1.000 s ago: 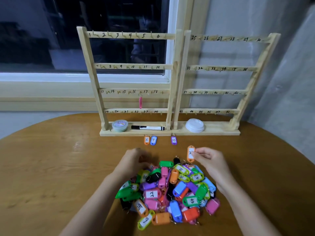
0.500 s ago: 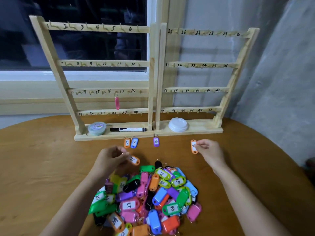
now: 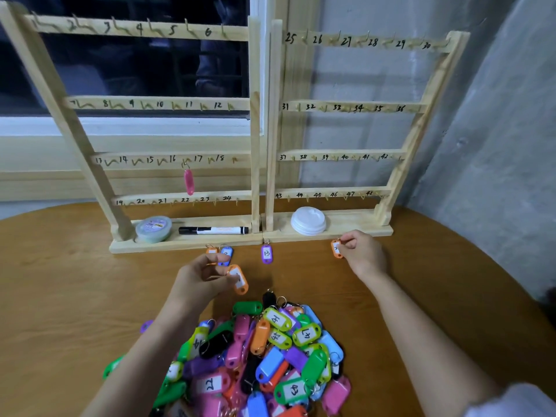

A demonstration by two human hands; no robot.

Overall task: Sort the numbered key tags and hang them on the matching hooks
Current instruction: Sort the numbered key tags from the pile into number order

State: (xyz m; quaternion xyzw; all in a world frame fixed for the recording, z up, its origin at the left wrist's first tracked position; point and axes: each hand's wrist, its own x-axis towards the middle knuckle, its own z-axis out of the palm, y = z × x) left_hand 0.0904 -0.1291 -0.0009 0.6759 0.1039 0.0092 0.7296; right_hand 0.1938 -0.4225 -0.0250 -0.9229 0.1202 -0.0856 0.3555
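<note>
A heap of several coloured numbered key tags (image 3: 264, 359) lies on the round wooden table near me. My left hand (image 3: 198, 278) pinches an orange tag (image 3: 239, 279) just above the heap. My right hand (image 3: 362, 254) pinches another orange tag (image 3: 337, 248) low over the table, in front of the right rack's base. Two wooden hook racks stand behind, the left rack (image 3: 254, 121) numbered 1 to 24 and the right rack (image 3: 421, 124) 25 to 48. A pink tag (image 3: 188, 181) hangs near hook 16. An orange tag (image 3: 211, 251), a blue tag (image 3: 226, 254) and a purple tag 13 (image 3: 266, 253) lie before the racks.
On the left rack's base sit a round green tub (image 3: 153, 228) and a black marker (image 3: 213, 230); a stack of white lids (image 3: 308, 224) sits on the right base. A window is behind the left rack, a grey wall to the right. The table edge curves away at right.
My right hand carried its orange tag from the heap out to the right and forward, toward the right rack's base. My left hand lifted an orange tag out of the heap. The view moved closer.
</note>
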